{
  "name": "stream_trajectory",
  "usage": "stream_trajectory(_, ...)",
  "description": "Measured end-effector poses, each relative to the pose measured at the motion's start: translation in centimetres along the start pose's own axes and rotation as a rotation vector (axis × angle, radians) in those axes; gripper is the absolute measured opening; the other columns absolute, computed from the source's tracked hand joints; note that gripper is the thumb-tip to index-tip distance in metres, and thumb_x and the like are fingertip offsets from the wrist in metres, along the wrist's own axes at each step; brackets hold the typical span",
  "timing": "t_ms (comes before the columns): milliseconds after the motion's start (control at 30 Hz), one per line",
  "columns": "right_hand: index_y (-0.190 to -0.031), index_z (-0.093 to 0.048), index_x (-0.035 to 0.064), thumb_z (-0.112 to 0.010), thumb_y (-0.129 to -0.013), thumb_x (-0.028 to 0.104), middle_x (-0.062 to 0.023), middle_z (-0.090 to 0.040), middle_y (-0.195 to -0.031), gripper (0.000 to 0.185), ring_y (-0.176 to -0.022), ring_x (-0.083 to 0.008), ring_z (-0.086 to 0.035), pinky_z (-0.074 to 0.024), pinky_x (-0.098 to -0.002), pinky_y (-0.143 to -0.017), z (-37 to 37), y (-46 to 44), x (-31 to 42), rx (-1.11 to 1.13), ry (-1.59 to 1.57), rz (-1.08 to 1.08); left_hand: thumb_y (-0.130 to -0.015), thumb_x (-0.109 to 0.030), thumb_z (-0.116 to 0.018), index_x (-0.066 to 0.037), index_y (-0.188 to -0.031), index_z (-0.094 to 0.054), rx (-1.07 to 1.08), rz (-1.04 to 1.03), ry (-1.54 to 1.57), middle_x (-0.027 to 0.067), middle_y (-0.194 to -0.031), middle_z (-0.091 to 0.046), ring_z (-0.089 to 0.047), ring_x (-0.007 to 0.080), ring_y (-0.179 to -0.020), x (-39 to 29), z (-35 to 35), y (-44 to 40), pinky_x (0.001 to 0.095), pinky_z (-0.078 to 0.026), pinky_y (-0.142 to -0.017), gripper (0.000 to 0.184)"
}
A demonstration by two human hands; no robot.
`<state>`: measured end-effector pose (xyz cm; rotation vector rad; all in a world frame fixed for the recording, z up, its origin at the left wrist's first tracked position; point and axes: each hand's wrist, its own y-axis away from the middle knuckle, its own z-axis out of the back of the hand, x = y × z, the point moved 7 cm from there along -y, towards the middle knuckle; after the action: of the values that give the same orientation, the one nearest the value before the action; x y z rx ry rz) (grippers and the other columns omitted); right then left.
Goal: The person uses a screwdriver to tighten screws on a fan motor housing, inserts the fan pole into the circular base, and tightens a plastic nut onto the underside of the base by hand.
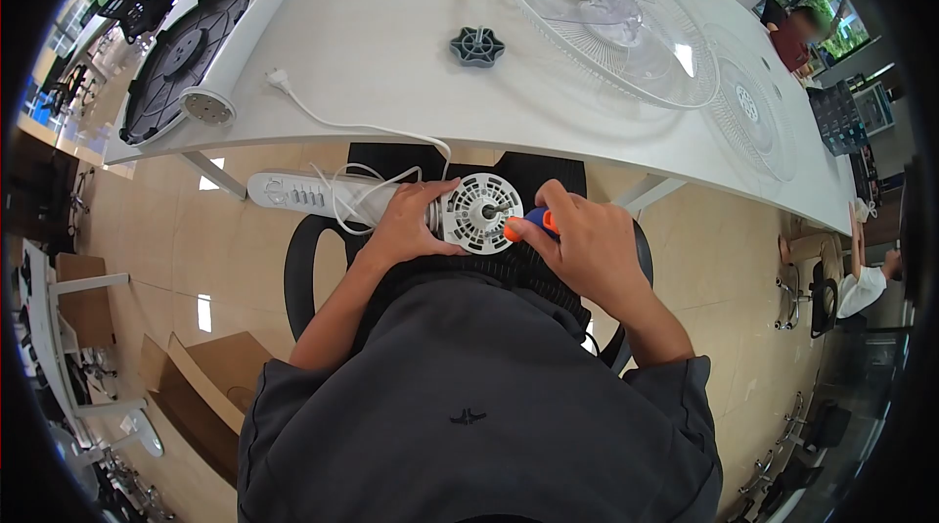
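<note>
Head view. My left hand [407, 223]: gripping the motor housing [501, 192], above my lap, beside the worktop [381, 63]. My right hand [599, 247]: holding a blue-and-orange tool [535, 218] at its face. Apparent step: tool work, calling for steady support.

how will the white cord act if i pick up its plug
The cord likely flops, as it curves slackly off the table. The small plug looks stiff, probably light. Lifting might tug the loops near the left hand.

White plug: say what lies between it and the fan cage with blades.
The dark knob lies between the plug and that fan cage, in the head view.
</note>
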<state>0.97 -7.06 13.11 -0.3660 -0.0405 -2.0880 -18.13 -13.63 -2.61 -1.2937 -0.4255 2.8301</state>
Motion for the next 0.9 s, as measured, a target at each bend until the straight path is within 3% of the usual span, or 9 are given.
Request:
stream_trajectory(67,-0.112,-0.055,0.0066,-0.078,-0.087,0.026,-0.0112,-0.063,-0.098,0.039,-0.065,-0.0311,-0.065,-0.0503,-0.0418,-0.053,0.1,-0.3,-0.2,-0.037,-0.051,-0.016,-0.047,-0.034,-0.097,-0.008,-0.137,-0.061,0.008,0.013,0.0,0.0112,-0.126,-0.069,-0.063,0.03,-0.116,0.0,0.0,0.1,0.041,-0.041,-0.108,0.1)
stream_trajectory(133,-0.11,-0.055,0.0074,-0.077,-0.088,0.033,-0.0088,-0.063,-0.087,0.04,-0.062,-0.0318,-0.064,-0.0493,-0.0415,-0.051,1.4,-0.2,0.8,-0.308,-0.256,0.199,-0.047,-0.034,-0.097,-0.008,-0.136,-0.062,-0.011,0.004,0.003,0.0114,-0.125,-0.069,-0.063,0.0297,-0.115,-0.1,0.2,0.0,0.0406,-0.041,-0.107,0.098)
stream_trajectory(367,-0.117,-0.055,0.0071,-0.076,-0.089,0.028,-0.0084,-0.058,-0.1,0.041,-0.071,-0.0316,-0.065,-0.0504,-0.0413,-0.056,-0.9,-0.7,-1.9,-0.114,-0.121,-0.11,-0.048,-0.034,-0.096,-0.009,-0.136,-0.062,-0.024,-0.013,0.001,0.0108,-0.125,-0.069,-0.064,0.0297,-0.113,-0.3,0.3,0.0,0.0404,-0.041,-0.107,0.098)
stream_trajectory(433,-0.116,-0.055,0.0077,-0.075,-0.09,0.03,-0.0089,-0.059,-0.099,0.039,-0.071,-0.0309,-0.064,-0.0507,-0.0408,-0.057,1.4,-0.5,-0.6,-0.333,-0.132,0.108,-0.048,-0.033,-0.096,-0.008,-0.136,-0.062,-0.016,-0.01,0.004,0.0109,-0.125,-0.069,-0.064,0.0296,-0.113,-0.4,0.3,0.0,0.0403,-0.041,-0.106,0.098)
stream_trajectory(467,-0.116,-0.055,0.0077,-0.075,-0.09,0.03,-0.0089,-0.059,-0.099,0.039,-0.071,-0.0309,-0.064,-0.0507,-0.0408,-0.057,1.5,-0.3,-0.8,-0.334,-0.131,0.106,-0.048,-0.033,-0.096,-0.008,-0.136,-0.062,-0.015,-0.012,0.005,0.0109,-0.125,-0.069,-0.064,0.0296,-0.113,-0.4,0.3,-0.1,0.0403,-0.041,-0.106,0.098)
stream_trajectory(533,-0.119,-0.054,0.0076,-0.074,-0.091,0.031,-0.0087,-0.059,-0.101,0.042,-0.072,-0.0297,-0.065,-0.0511,-0.0411,-0.058,-0.2,-0.4,-0.9,-0.07,-0.238,0.116,-0.048,-0.033,-0.096,-0.008,-0.136,-0.062,-0.017,-0.012,0.005,0.0114,-0.125,-0.069,-0.064,0.0294,-0.113,-0.4,0.3,-0.1,0.0401,-0.042,-0.106,0.098)
stream_trajectory(667,-0.121,-0.054,0.0069,-0.074,-0.091,0.029,-0.01,-0.06,-0.099,0.042,-0.072,-0.0299,-0.066,-0.0514,-0.0406,-0.059,-0.6,-0.2,-1.1,-0.016,-0.03,0.014,-0.047,-0.033,-0.096,-0.008,-0.137,-0.062,-0.013,0.006,0.005,0.0115,-0.125,-0.069,-0.064,0.0294,-0.113,-0.2,0.2,0.0,0.0399,-0.042,-0.106,0.099)
stream_trajectory(767,-0.121,-0.053,0.0062,-0.074,-0.09,0.029,-0.0101,-0.061,-0.095,0.043,-0.066,-0.0303,-0.065,-0.05,-0.0408,-0.056,1.8,0.2,0.5,-0.255,-0.176,0.178,-0.048,-0.032,-0.096,-0.009,-0.137,-0.062,-0.03,-0.006,0.005,0.0117,-0.124,-0.069,-0.064,0.0296,-0.113,-0.4,0.2,0.0,0.0399,-0.042,-0.106,0.098)
stream_trajectory(900,-0.12,-0.052,0.005,-0.075,-0.089,0.029,-0.0104,-0.061,-0.092,0.046,-0.064,-0.0308,-0.065,-0.0504,-0.0404,-0.055,0.0,0.3,0.1,-0.05,-0.084,0.044,-0.048,-0.032,-0.096,-0.009,-0.137,-0.062,-0.006,0.012,0.014,0.0118,-0.127,-0.069,-0.064,0.0293,-0.115,-0.1,0.0,0.0,0.0405,-0.041,-0.107,0.098)
